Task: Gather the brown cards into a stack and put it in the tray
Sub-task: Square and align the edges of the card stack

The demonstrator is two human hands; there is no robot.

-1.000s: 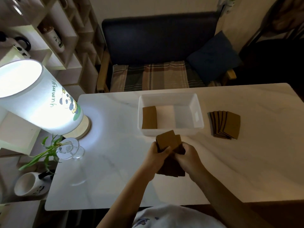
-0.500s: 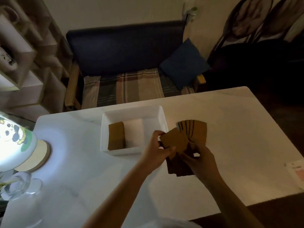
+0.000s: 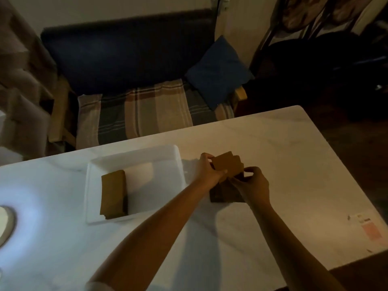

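Note:
A bunch of brown cards (image 3: 228,165) is held above the white table, just right of the white tray (image 3: 134,158). My left hand (image 3: 209,172) grips the bunch from the left. My right hand (image 3: 255,184) pinches its right lower edge. More brown cards (image 3: 222,194) lie dark on the table under both hands, partly hidden. Inside the tray, a brown card stack (image 3: 113,197) rests against the left wall.
The table's far edge borders a dark sofa with a striped seat (image 3: 134,114) and a blue cushion (image 3: 218,72). A pink paper (image 3: 371,229) lies near the table's right edge. A lamp base (image 3: 5,225) glows at the far left.
The view has swung right, so the tray sits further left. Both hands carried the held cards rightward over the fanned cards, which are now covered by the hands.

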